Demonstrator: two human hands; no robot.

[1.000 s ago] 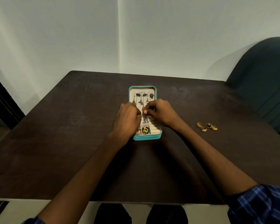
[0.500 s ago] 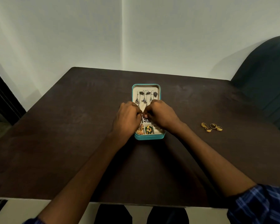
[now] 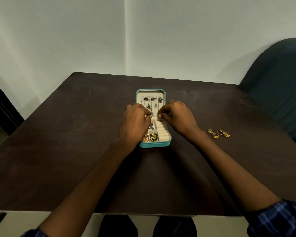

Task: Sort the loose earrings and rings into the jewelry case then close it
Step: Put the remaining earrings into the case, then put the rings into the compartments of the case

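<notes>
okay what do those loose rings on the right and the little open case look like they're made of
Rings: gold-coloured metal, shiny yellow glints; real gold or plating can't be told. Jewelry case: teal outer shell, smooth and slightly sheened, probably faux leather or plastic; cream lining inside looks soft and matte, like velvet or felt.

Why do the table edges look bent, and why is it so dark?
Head view: the wide-angle lens bows the table edges; dim light leaves it dark, with soft arm shadows; the gold rings look small and slightly fuzzy.
</notes>
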